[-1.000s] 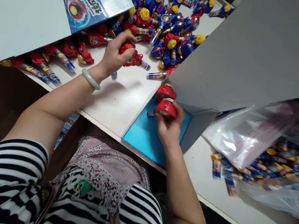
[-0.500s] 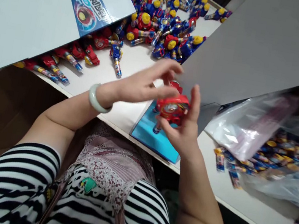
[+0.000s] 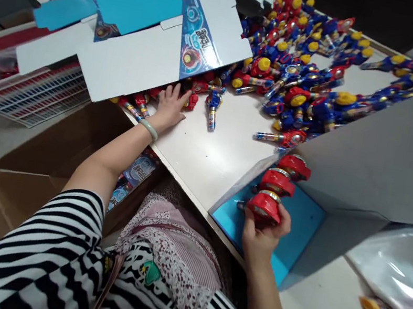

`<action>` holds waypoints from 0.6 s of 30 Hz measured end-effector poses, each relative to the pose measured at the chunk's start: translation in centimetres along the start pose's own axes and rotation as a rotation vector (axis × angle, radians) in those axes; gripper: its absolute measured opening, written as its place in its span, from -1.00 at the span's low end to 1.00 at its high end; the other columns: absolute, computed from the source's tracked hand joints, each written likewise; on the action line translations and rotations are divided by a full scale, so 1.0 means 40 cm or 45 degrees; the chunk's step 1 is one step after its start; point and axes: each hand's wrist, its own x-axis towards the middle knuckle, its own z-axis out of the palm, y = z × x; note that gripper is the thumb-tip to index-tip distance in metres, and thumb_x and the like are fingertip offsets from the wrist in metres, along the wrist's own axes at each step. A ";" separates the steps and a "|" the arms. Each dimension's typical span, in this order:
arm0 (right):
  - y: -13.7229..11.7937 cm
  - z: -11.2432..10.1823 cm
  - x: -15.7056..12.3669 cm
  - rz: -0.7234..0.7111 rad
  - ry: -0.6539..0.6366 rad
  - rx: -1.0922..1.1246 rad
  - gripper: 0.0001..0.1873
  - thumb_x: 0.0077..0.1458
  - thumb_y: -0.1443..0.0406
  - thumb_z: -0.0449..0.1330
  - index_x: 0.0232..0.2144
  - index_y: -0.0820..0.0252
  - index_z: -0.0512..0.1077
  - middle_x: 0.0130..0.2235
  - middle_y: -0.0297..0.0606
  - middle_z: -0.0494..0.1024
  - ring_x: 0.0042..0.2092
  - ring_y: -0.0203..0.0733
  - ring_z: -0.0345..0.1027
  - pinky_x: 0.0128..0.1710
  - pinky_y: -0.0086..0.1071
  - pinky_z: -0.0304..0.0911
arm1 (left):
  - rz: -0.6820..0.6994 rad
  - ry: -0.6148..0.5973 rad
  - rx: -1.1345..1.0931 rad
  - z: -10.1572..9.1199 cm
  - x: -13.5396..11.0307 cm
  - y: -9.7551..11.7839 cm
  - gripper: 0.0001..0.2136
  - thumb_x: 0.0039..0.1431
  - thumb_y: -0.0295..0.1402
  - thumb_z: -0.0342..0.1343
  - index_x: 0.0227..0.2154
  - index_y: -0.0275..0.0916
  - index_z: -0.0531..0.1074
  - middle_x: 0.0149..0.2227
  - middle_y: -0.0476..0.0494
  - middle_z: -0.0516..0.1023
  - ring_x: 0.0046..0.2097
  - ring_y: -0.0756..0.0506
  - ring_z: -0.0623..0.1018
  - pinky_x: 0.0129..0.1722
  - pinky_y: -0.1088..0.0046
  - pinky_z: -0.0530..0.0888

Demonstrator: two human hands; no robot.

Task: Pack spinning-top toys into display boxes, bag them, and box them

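My right hand [image 3: 262, 236] is closed on a red toy launcher [image 3: 265, 206] and holds it inside an open box with a blue floor [image 3: 300, 222]. Two more red launchers [image 3: 285, 175] stand in a row just behind it in the box. My left hand [image 3: 170, 105], with a pale bangle on the wrist, reaches to the left and lies with spread fingers on red launchers [image 3: 197, 91] at the edge of a flat printed carton sheet [image 3: 136, 57]. A blue launcher [image 3: 213, 105] lies just right of that hand.
A big heap of red, blue and yellow launchers [image 3: 301, 70] covers the far side of the white table [image 3: 211, 150]. A grey box flap [image 3: 391, 150] rises at the right. Clear bags of small packets [image 3: 396, 300] lie at the lower right. Brown cartons [image 3: 51, 148] stand at the left.
My left hand left the red launcher in front of me and moved far left to the launchers under the carton sheet. My right hand lowered its launcher into the box behind two others.
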 end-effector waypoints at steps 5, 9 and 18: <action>0.015 -0.048 0.014 0.125 -0.315 -0.142 -0.21 0.08 0.13 0.34 0.29 0.04 0.14 0.10 -0.07 0.47 -0.03 -0.02 0.51 -0.05 -0.10 0.47 | 0.096 -0.060 -0.039 0.032 0.071 0.036 -0.31 0.23 -0.34 0.11 0.40 -0.20 0.06 0.23 -0.45 0.32 0.27 -0.46 0.26 0.30 -0.20 0.01; -0.024 -0.155 0.053 0.211 -0.089 -0.105 -0.37 0.15 0.13 0.29 0.23 0.05 0.31 -0.13 -0.20 0.57 -0.18 -0.13 0.53 -0.19 -0.21 0.50 | 0.303 -0.053 -0.179 0.019 0.055 0.063 -0.40 0.21 -0.28 0.12 0.31 -0.27 0.23 0.13 -0.47 0.41 0.20 -0.47 0.34 0.25 -0.18 0.16; -0.274 -0.046 0.167 -0.343 -0.576 0.222 -0.16 0.14 0.19 0.33 0.37 -0.13 0.06 0.33 -0.15 0.26 0.29 0.04 0.26 0.11 -0.07 0.46 | 0.812 -0.591 -1.525 -0.282 -0.196 0.238 -0.50 0.11 0.01 0.23 0.02 -0.16 0.42 -0.12 -0.15 0.55 -0.04 -0.23 0.60 -0.04 0.20 0.55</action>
